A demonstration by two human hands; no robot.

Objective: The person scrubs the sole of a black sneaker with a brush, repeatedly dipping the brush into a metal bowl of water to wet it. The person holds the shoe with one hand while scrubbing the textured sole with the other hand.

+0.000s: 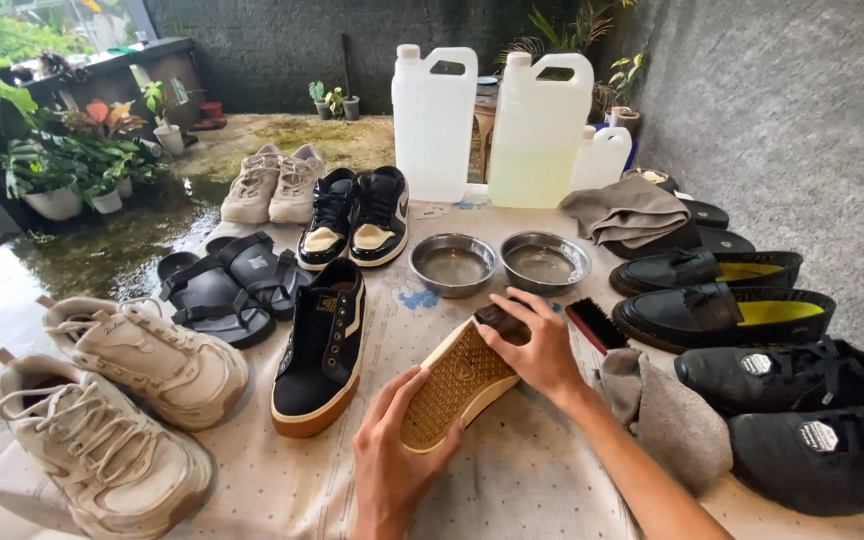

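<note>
- Left hand [392, 465] grips the heel of one upturned sneaker [457, 385]; right hand [537, 345] curls over its toe, mid-table.
- Two steel bowls [452, 265].
- Three jugs [435, 120].
- One brush [595, 325].

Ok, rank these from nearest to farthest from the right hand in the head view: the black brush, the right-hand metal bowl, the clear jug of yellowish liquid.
Measured from the right hand, which rests on the upturned shoe:
1. Black brush, just to the hand's right on the cloth.
2. Right-hand metal bowl, behind the hand, toward the jugs.
3. Clear jug of yellowish liquid, at the table's far edge.
</note>
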